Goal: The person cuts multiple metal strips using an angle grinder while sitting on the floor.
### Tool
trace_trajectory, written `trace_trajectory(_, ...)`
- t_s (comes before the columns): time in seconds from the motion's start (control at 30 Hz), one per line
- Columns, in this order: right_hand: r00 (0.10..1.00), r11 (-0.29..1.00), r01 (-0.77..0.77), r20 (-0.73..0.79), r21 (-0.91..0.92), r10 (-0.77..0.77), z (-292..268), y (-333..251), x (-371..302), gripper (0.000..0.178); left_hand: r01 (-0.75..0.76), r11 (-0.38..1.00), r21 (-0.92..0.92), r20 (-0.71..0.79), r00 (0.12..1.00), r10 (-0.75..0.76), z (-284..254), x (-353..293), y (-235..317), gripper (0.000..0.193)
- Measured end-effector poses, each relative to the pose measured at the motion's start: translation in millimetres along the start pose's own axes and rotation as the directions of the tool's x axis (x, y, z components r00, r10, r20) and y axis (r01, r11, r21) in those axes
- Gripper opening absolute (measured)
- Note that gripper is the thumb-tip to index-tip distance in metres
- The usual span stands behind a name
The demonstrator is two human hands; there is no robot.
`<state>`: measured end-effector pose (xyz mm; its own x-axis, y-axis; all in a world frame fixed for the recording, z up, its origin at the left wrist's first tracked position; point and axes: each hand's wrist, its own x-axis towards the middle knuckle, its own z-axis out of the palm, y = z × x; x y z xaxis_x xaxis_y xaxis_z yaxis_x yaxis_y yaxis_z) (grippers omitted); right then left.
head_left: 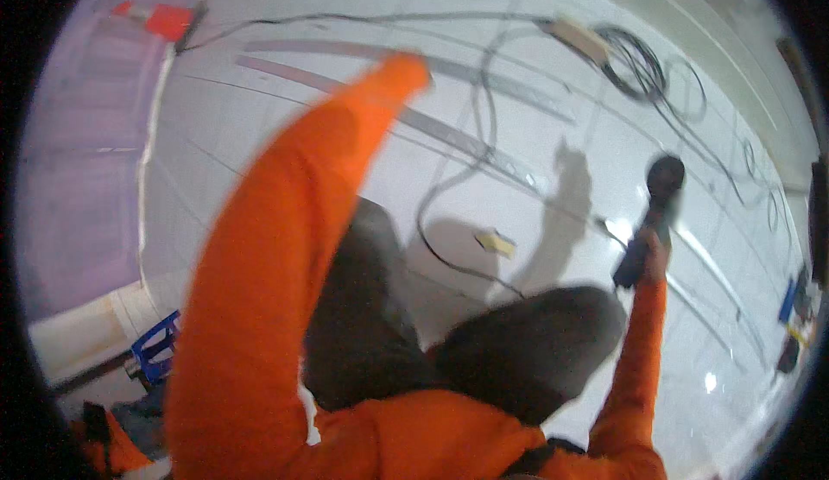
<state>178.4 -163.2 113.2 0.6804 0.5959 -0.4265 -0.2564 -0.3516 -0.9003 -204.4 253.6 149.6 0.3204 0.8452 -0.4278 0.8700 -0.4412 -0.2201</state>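
Note:
My right hand (658,254) is wrapped round the dark body of a power tool with a round head, which looks like an angle grinder (663,188). The tool is held over the floor to the right of my knees, head pointing away from me. My left arm (285,195) reaches forward in an orange sleeve, over two long flat strips, a far one (509,90) and a nearer one (462,139). Past the cuff the left hand is almost wholly hidden and blurred, so its fingers do not show. A small yellowish piece (496,243) lies before my knees.
A beige power strip (580,41) lies at the far side beside a coil of black cable (643,70). Cords run across the pale floor. More long strips (717,260) lie at right. A lilac wall (91,152) and a blue metal tool (155,348) are at left.

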Motion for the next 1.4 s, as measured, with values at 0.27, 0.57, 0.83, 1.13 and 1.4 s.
trace_trajectory(0.27,0.996,0.988,0.093,0.028,-0.123,-0.09,-20.3,-6.1,-22.3,0.049,0.454,0.185,-0.871,0.444,0.891,-0.093,190.6,-18.7,5.2,0.069)
trace_trajectory(0.57,0.973,0.954,0.23,0.074,-0.193,-0.22,12.9,-75.6,-53.1,0.044,0.471,-0.276,-0.838,0.546,0.724,-0.422,267.4,26.7,-167.0,0.069)
trace_trajectory(0.83,0.952,0.932,0.289,0.171,-0.217,-0.255,37.8,-113.9,-45.2,0.042,-0.216,-0.647,-0.731,0.479,0.513,-0.712,237.4,-40.8,-347.5,0.049)
trace_trajectory(1.13,0.822,0.649,0.566,0.288,-0.508,-0.491,-38.8,-219.2,1.0,0.055,-0.436,-0.82,-0.372,0.167,0.837,-0.521,152.5,-53.5,-380.7,0.021)
trace_trajectory(1.4,0.888,0.888,0.365,0.39,-0.28,-0.242,209.8,-168.0,-68.2,0.048,-0.408,-0.907,-0.102,0.077,0.906,-0.416,121.4,-26.2,-235.9,0.044)
